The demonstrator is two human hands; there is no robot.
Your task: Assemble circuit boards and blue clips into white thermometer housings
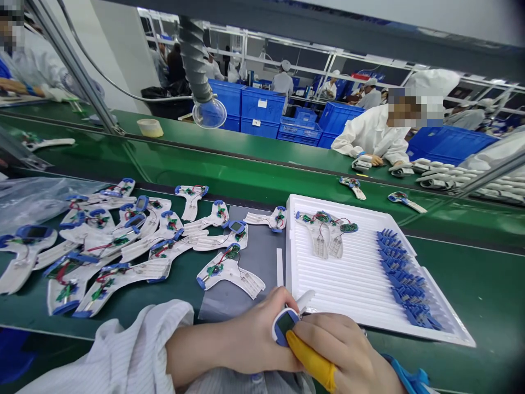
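At the bottom middle, my left hand (250, 336) is closed around a white thermometer gun (283, 327) with a blue-framed screen. My right hand (342, 342) presses on the same piece from the other side, a yellow finger cot (314, 361) on one finger. A white part of the gun sticks out beyond the fingers; my hands hide most of the rest. Just past my left hand lies an open thermometer half (229, 272) with its circuit board and wires showing, on a grey mat (217, 309).
Several open thermometer halves (106, 241) crowd the left of the green bench. A white foam tray (435, 314) at the right holds two more halves (328, 232) and a row of blue parts (406, 279). Behind runs a green conveyor (254, 180); a co-worker (373, 131) sits across it.
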